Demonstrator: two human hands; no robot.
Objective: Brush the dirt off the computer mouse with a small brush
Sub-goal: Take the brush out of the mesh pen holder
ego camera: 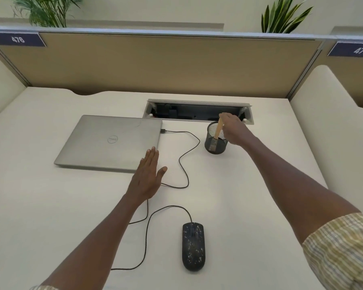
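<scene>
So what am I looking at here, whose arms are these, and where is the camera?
There is no machine: a person wears a camera on the head, looking down at their own arms over a pale desk. The right hand reaches into a black mesh cup and pinches the wooden handle of a small brush. The left hand is open and flat, fingers over the corner of a closed grey laptop. Nearest the person lies a black computer mouse, speckled with pale dirt, its cable running to the laptop.

Closed laptop (pixel 109 141) on desk (pixel 40 206); open cable tray (pixel 197 110); two plants behind partition (pixel 166 63)
</scene>
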